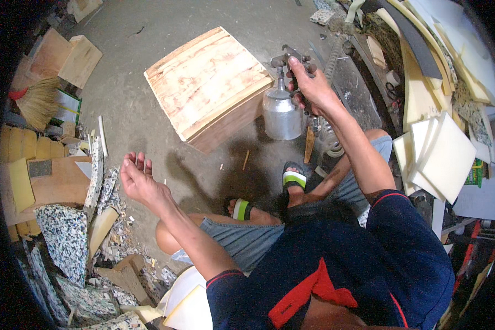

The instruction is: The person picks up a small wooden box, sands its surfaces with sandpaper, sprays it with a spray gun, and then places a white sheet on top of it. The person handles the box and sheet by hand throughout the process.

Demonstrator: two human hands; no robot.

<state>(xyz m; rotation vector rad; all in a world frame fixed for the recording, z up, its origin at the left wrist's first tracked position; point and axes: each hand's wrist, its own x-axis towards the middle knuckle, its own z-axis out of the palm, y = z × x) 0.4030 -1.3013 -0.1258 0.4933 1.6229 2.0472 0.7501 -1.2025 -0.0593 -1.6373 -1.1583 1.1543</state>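
Observation:
A spray gun (pixel 295 58) with a round silver cup (pixel 282 118) hanging under it is in my right hand (pixel 312 88), the fingers wrapped round its handle. The gun is just off the right corner of a wooden box (pixel 206 80). Pale, with wavy grain, the box's top faces up, and its near side is in shadow. My left hand (pixel 143 180) is raised to the left of the box and apart from it. Its fingers are loosely curled with small gaps between them, and nothing shows in them.
A coiled hose (pixel 329 132) runs beside my right forearm. Stacked foam sheets (pixel 443 157) rise at the right. On the left are a straw broom (pixel 38 102), wooden boxes (pixel 80 61) and speckled foam pieces (pixel 63 239). Wood slivers (pixel 246 159) lie on the concrete floor (pixel 126 104) near my feet.

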